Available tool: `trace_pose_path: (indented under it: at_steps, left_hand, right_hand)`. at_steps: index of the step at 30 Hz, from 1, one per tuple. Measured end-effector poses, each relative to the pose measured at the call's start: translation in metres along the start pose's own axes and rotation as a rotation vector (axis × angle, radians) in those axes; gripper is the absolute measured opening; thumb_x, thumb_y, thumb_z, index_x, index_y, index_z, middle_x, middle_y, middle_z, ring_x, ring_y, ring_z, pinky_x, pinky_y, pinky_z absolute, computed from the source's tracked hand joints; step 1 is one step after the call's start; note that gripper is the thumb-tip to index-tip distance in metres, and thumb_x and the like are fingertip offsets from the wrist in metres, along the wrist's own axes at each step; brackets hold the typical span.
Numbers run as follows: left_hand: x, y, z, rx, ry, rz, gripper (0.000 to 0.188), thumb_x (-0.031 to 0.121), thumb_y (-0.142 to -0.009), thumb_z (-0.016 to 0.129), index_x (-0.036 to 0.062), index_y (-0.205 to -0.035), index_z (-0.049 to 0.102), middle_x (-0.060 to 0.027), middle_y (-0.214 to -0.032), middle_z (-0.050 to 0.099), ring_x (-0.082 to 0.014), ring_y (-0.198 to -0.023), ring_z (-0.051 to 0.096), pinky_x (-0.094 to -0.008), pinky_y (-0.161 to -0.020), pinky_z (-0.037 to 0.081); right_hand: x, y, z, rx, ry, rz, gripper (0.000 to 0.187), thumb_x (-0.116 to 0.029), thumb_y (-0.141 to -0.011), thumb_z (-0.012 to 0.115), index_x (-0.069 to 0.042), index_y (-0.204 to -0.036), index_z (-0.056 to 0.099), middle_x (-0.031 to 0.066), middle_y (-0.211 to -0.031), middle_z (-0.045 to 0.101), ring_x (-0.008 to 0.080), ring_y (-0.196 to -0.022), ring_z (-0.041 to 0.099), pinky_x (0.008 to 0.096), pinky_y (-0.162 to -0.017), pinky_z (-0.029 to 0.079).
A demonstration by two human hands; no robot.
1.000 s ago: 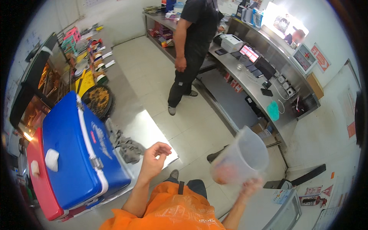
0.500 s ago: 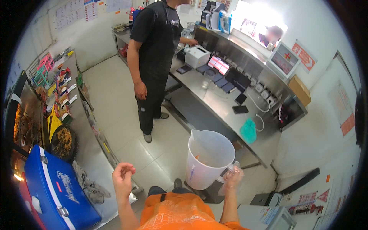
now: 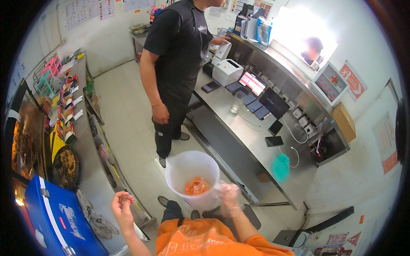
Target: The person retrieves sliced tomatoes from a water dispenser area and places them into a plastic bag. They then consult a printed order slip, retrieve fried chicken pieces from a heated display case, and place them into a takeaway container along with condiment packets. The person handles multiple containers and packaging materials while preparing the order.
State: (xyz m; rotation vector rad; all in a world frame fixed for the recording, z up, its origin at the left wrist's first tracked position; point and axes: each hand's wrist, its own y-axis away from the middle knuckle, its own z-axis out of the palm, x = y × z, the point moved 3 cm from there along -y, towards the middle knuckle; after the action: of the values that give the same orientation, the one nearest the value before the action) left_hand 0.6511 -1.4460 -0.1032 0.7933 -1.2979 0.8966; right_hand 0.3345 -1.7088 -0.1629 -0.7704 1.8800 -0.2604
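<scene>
Right hand (image 3: 230, 200), in crinkly clear film, grips a cloudy, round-mouthed plastic jug (image 3: 181, 167); left hand (image 3: 122, 206) loosely half-curled.

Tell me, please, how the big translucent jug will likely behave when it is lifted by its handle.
The jug is probably light for its size: the orange contents sit low inside. It looks fairly stiff, with no sag around its open rim. The grip may slip slightly, because the right hand wears a clear glove.
</scene>
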Motion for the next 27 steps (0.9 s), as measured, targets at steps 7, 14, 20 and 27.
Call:
trace_pose_path:
  at_steps: [7,14,20,27]
  left_hand:
    - [0.000,-0.076,-0.057,0.147,-0.012,0.033,0.012,-0.001,-0.090,0.054,0.0030,-0.099,0.061,-0.0032,-0.085,0.061,-0.0126,-0.078,0.055,-0.0273,-0.074,0.047]
    - [-0.004,-0.125,-0.134,0.470,-0.030,-0.107,0.014,-0.002,-0.089,0.054,0.0016,-0.099,0.062,-0.0045,-0.087,0.061,-0.0128,-0.078,0.056,-0.0278,-0.075,0.048]
    - [-0.001,-0.124,-0.186,0.600,0.012,0.010,0.016,-0.003,-0.089,0.052,0.0007,-0.100,0.063,-0.0044,-0.084,0.061,-0.0129,-0.079,0.058,-0.0273,-0.078,0.049]
    - [-0.016,-0.110,-0.205,0.819,0.031,-0.090,0.016,-0.005,-0.086,0.052,0.0012,-0.097,0.062,-0.0038,-0.083,0.058,-0.0125,-0.080,0.056,-0.0285,-0.077,0.049]
  right_hand:
    - [-0.014,-0.040,0.116,-0.314,-0.109,0.471,0.037,-0.031,-0.102,0.056,-0.001,-0.084,0.070,0.0087,-0.071,0.064,0.0176,-0.067,0.058,0.0369,-0.059,0.047]
    - [-0.031,-0.099,0.222,-0.375,-0.126,0.521,0.034,-0.031,-0.103,0.054,-0.002,-0.103,0.073,0.0168,-0.092,0.068,0.0328,-0.087,0.064,0.0458,-0.083,0.051]
    - [-0.033,-0.141,0.294,-0.654,-0.095,0.757,0.027,-0.019,-0.104,0.046,-0.001,-0.109,0.065,0.0174,-0.096,0.065,0.0279,-0.091,0.063,0.0457,-0.077,0.051]
    - [0.034,-0.167,0.380,-0.655,-0.462,0.246,0.042,-0.045,-0.100,0.060,-0.005,-0.087,0.066,0.0022,-0.069,0.061,0.0133,-0.054,0.053,0.0325,-0.045,0.041]
